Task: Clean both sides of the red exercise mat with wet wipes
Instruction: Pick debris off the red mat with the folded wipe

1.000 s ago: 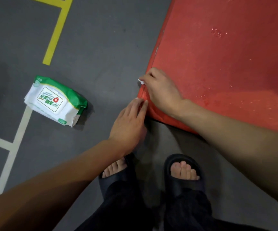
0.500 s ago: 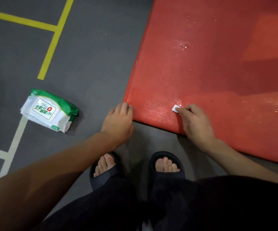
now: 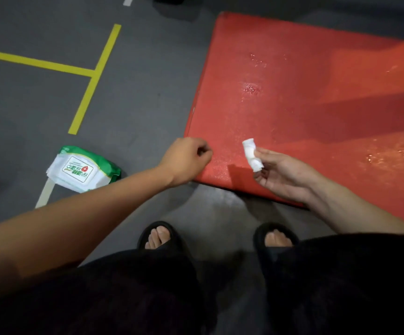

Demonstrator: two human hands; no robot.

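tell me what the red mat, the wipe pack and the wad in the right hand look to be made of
Red mat: probably vinyl-covered foam; a thick slab with glossy wet patches.
Wipe pack: thin plastic film, green and white, creased and shiny, with a printed flap on top.
Wad, pinched in the right hand: soft white nonwoven cloth, matte, rolled and crumpled.

mats: 1 (image 3: 317, 105) | wipe packs: 1 (image 3: 82, 169) | wadded wipes: 1 (image 3: 251, 154) | sandals: 2 (image 3: 157, 235)
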